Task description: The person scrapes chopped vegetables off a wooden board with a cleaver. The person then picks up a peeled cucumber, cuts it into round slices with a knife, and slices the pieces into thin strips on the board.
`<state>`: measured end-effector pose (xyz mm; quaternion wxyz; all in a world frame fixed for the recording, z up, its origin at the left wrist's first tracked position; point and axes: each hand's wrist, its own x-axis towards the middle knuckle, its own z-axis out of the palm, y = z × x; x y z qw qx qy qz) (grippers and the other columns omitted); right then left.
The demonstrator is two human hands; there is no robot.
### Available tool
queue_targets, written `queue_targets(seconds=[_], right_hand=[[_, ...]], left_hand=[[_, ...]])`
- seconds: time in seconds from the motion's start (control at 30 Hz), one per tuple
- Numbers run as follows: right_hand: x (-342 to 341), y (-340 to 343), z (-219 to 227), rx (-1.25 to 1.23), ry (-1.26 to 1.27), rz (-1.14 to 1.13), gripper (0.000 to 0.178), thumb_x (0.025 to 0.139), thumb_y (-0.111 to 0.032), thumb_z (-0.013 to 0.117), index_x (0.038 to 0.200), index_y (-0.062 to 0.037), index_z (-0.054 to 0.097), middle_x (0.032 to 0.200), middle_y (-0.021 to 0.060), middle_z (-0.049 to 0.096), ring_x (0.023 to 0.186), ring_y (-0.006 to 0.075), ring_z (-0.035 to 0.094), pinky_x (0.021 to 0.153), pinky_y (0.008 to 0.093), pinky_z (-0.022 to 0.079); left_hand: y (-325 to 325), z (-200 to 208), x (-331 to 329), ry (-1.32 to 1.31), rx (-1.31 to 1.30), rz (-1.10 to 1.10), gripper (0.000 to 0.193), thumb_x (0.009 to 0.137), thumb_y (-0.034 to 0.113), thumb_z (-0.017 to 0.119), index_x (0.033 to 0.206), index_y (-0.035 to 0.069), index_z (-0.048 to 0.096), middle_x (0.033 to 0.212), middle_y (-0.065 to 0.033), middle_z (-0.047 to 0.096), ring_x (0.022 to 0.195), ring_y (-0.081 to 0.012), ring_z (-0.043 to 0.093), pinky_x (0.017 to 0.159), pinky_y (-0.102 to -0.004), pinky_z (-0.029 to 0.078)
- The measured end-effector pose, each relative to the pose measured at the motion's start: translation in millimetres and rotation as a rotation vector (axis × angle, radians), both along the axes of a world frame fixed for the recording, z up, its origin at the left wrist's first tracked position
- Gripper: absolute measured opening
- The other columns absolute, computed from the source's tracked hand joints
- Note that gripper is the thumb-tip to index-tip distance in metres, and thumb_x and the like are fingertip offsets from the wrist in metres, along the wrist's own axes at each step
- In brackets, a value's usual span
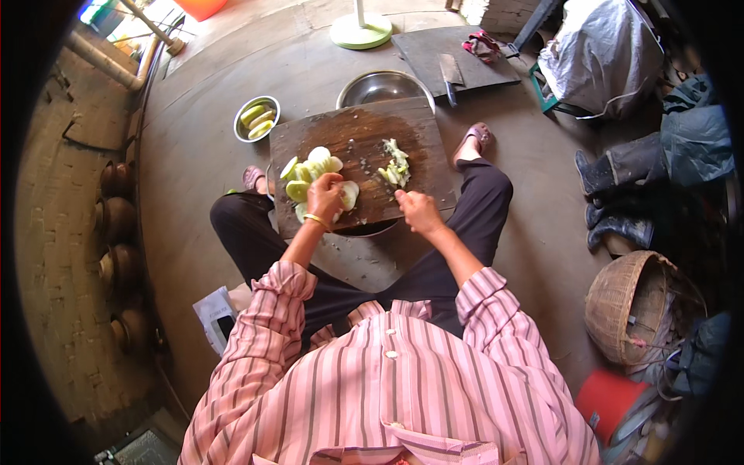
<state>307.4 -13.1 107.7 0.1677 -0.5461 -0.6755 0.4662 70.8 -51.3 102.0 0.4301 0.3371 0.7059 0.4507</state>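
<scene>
A dark, wet wooden cutting board (364, 147) lies across a basin between my knees. On its left is a pile of pale green vegetable slices (316, 164), round and white inside. My left hand (325, 200) is at the near edge of this pile, fingers curled down against a vegetable slice (350, 195). Right of the middle lies a small heap of chopped pale green strips (397, 164). Just on the near side of these strips, my right hand (420, 211) is closed in a fist. Something dark and narrow shows at its thumb, too small to make out.
A steel bowl with cut green pieces (257, 118) stands beyond the board's left corner. Behind the board is a steel basin (380, 87). Farther right, a cleaver (449, 76) rests on a dark flat slab (484, 66). A wicker basket (632, 306) and boots (620, 164) line the right.
</scene>
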Motion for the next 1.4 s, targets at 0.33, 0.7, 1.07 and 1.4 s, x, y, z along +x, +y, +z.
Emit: queue_targets(seconds=[0.33,0.7,1.07,1.4], right_hand=[[14,25,-15,0.252,-0.074,-0.008,0.05,0.094,-0.045,0.047,0.074,-0.001,0.062,0.061,0.0162,0.061,0.05,0.0292,0.062,0.048,0.0397,0.049],[5,-2,0,0.236,-0.148,-0.008,0.05,0.093,-0.047,0.045,0.079,-0.0025,0.062,0.079,0.027,0.063,0.081,0.0448,0.061,0.072,0.0521,0.048],[17,13,13,-0.217,0.135,-0.139,0.051,0.095,-0.046,0.045,0.072,-0.001,0.057,0.051,0.0098,0.055,0.04,0.0198,0.055,0.04,0.0333,0.044],[18,6,9,0.048,-0.015,-0.144,0.047,0.094,-0.042,0.047,0.076,-0.001,0.06,0.073,0.0287,0.061,0.075,0.0463,0.06,0.065,0.0524,0.048]], left_hand=[[-52,19,-28,0.962,0.127,-0.437,0.029,0.07,0.009,0.068,0.098,0.006,0.059,0.096,-0.0148,0.053,0.089,-0.0316,0.058,0.077,-0.0392,0.049],[-48,1,-22,1.094,0.14,-0.475,0.028,0.068,0.012,0.067,0.09,0.007,0.05,0.088,-0.0145,0.053,0.082,-0.0364,0.057,0.07,-0.045,0.046],[23,9,14,0.059,0.0,-0.32,0.014,0.078,0.0,0.065,0.084,0.0,0.053,0.073,-0.0046,0.058,0.056,-0.0121,0.057,0.049,-0.0265,0.049],[50,-18,53,1.03,0.198,-0.566,0.024,0.074,0.004,0.06,0.098,0.005,0.059,0.114,-0.0166,0.052,0.103,-0.0349,0.054,0.083,-0.0402,0.047]])
